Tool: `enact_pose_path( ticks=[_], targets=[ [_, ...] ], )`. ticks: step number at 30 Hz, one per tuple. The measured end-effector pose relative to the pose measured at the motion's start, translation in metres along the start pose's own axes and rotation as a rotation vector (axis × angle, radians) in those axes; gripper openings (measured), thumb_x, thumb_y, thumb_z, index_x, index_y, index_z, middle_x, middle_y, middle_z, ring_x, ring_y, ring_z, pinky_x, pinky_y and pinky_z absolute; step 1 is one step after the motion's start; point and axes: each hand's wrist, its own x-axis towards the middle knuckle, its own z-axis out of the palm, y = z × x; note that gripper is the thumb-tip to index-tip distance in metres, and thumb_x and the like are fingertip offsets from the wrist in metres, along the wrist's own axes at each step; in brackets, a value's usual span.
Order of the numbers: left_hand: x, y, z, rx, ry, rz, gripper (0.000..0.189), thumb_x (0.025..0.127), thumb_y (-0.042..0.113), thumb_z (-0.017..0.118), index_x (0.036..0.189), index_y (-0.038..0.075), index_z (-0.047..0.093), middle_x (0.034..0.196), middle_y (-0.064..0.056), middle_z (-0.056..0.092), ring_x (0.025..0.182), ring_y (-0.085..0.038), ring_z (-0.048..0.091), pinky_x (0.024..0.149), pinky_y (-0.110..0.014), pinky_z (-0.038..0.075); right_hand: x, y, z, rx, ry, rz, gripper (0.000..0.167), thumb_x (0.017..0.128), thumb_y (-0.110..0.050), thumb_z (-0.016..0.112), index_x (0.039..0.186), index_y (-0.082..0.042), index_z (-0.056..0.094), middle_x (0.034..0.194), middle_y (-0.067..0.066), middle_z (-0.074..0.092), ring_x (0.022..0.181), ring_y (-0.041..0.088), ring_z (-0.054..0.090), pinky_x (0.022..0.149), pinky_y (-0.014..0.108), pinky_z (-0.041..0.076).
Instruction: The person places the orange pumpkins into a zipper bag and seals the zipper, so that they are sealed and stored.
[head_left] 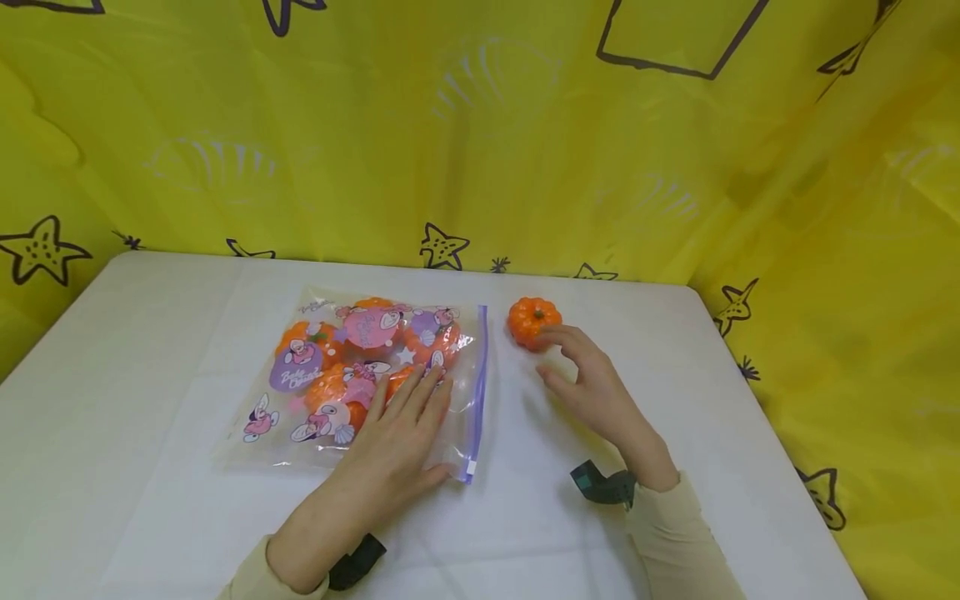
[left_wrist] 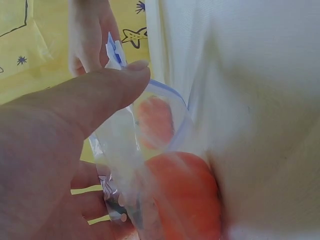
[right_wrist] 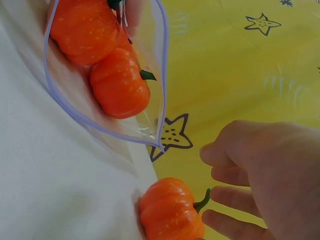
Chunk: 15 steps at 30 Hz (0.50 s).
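Note:
A clear zip bag (head_left: 258,379) printed with pink and purple cartoon figures lies on the table, several small orange pumpkins (right_wrist: 120,85) inside it. Its purple zip edge (head_left: 481,367) faces right, and the right wrist view shows the mouth gaping. My left hand (head_left: 393,442) rests on the bag's lower right part with fingers extended, the thumb near the white slider (left_wrist: 116,52). Outside the bag, past its upper right corner, sits one loose orange pumpkin (head_left: 531,318) with a green stem. My right hand (head_left: 596,396) is beside it, fingers loosely bent, fingertips close to the stem.
A white table (head_left: 150,367) carries everything. Yellow cloth (head_left: 360,167) with starfish and shell drawings hangs behind the table and along its right side. Dark straps with small cameras (head_left: 603,485) are worn on both wrists.

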Motion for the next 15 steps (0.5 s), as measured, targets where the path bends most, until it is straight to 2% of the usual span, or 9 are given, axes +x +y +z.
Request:
enact_pose_path(
  ticks=[9,15],
  targets=[
    [-0.0008,-0.0014,0.0008,-0.004,0.001,0.004,0.099,0.077,0.05,0.08,0.153,0.006,0.034,0.161,-0.016,0.031,0.151,-0.038,0.024,0.121,-0.065,0.006,0.0043,-0.0005,0.0008,-0.011,0.027,0.028,0.038,0.094,-0.012,0.067,0.13,-0.003,0.058,0.14,0.013,0.054,0.136,0.031,0.046,0.109,0.053,0.044],
    [-0.0011,-0.0013,0.0002,-0.002,0.003,0.005,0.098,0.077,0.05,0.08,0.153,0.006,0.035,0.161,-0.016,0.032,0.15,-0.038,0.025,0.121,-0.065,0.007,0.0093,-0.002,0.002,-0.011,0.045,0.014,0.038,0.093,-0.009,0.066,0.129,-0.002,0.058,0.142,0.015,0.053,0.136,0.032,0.046,0.111,0.054,0.042]
  ],
)
